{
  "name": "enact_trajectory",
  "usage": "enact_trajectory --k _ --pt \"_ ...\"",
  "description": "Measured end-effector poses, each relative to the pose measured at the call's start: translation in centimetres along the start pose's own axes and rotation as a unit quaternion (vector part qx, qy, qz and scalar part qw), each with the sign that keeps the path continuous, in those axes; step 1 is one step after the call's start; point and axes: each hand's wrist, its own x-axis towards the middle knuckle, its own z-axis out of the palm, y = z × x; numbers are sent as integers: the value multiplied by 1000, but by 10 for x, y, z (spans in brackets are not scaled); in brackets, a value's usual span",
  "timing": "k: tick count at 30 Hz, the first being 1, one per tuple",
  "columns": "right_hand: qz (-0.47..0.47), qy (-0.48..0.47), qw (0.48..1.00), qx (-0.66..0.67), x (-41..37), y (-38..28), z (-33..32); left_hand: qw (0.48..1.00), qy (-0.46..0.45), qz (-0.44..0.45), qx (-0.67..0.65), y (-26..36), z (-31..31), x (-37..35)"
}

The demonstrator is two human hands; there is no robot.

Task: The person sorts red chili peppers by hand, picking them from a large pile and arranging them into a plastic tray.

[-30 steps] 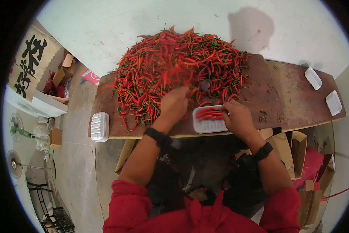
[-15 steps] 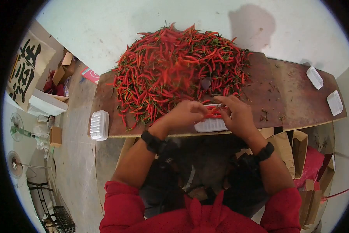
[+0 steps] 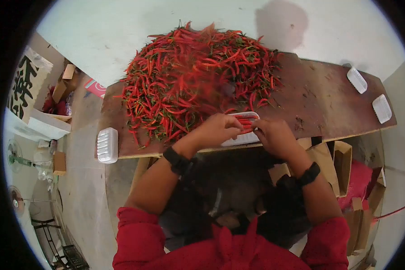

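A shallow white plastic tray (image 3: 242, 139) lies at the table's front edge with a small bundle of red chili peppers (image 3: 246, 121) in it. My left hand (image 3: 218, 130) is at the tray's left, thumb and fingers curled in on the near ends of the peppers. From the right, my right hand (image 3: 275, 137) pinches the peppers' other ends at the tray's side. Both sets of fingertips partly hide what they hold. Just beyond the tray spreads a big heap of red chili peppers with green stems (image 3: 175, 85), blurred in its middle.
A stack of white trays (image 3: 107, 145) stands at the table's left end. Two more white trays, one (image 3: 357, 81) farther back and one (image 3: 382, 109) nearer, lie at the right. Cardboard boxes (image 3: 342, 166) sit below the right side. A pale wall (image 3: 202, 13) rises behind the table (image 3: 297, 99).
The view has shifted slightly, moving the table left and up in the picture. My right fingers have come down to a pinch beside the tray, and the bundle of peppers shows more.
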Motion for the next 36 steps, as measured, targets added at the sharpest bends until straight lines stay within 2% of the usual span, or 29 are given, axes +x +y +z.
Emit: enact_trajectory --k 2,4,7,9,10,12,13,15,18,20,21,22,23,24,25,26,27,29,30,32,36 --pt "3 16 1000 -3 -5 1 -6 999 10 26 23 -2 9 4" --pt "8 29 1000 -6 -12 3 -16 984 77 114 110 -4 20 12" --pt "42 49 997 -49 -22 4 -34 977 99 138 126 13 36 22" --pt "106 92 987 -79 -29 4 -47 974 104 128 153 27 48 26" --pt "108 91 987 -82 -31 5 -54 974 117 136 138 37 55 27" --pt "197 143 969 -53 -35 7 -69 974 126 148 121 45 67 30" --pt "201 144 967 -56 -37 10 -78 972 123 157 121 46 72 33" --pt "294 288 911 11 -39 19 -96 971 114 171 120 48 83 38" --pt "259 353 899 2 -38 14 -103 981 74 138 117 44 99 46" --pt "186 367 910 54 -28 4 -87 992 17 120 46 35 116 53" --pt "173 353 919 39 -23 -10 -83 991 6 125 46 12 135 61" --pt "160 341 926 20 -18 -25 -79 962 66 263 47 -21 159 73" --pt "124 327 936 29 -12 -33 -70 910 121 395 41 -32 179 84" --pt "91 304 944 89 -7 -42 -62 941 -173 258 -132 -34 164 94" --pt "48 316 940 116 -1 -50 -46 936 -192 265 -132 -15 159 90" --pt "-22 265 964 -2 6 -61 -40 960 -174 220 -1 19 153 75" --pt "-45 298 951 74 19 -71 -16 964 -149 174 133 35 149 67" --pt "-109 328 931 120 28 -96 -6 980 -136 108 93 24 143 66" --pt "-99 310 937 130 32 -110 0 978 -148 108 98 21 139 63" --pt "-84 301 939 143 41 -131 16 992 -98 -26 72 14 132 59" --pt "-68 237 957 155 46 -148 23 992 -85 -42 80 -7 120 54"
